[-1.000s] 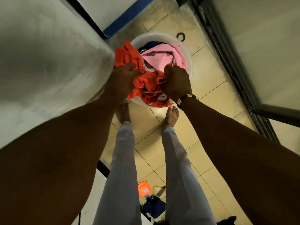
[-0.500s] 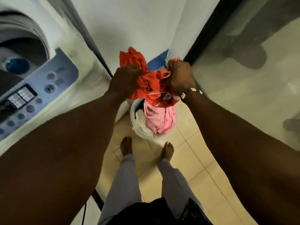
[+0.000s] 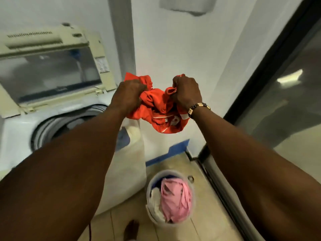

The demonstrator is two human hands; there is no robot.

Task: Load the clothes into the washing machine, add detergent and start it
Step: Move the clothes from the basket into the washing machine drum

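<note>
Aloft, crumpled orange garment, white trim; left hand, right hand gripping.

Home laundry corner: top-loading washing machine, laundry bucket, tiled floor.

The shirt was soft orange cloth, matt and creased. The washing machine had a smooth white plastic body and a glossy clear lid. The bucket was translucent plastic. The floor was smooth beige tile.
</note>
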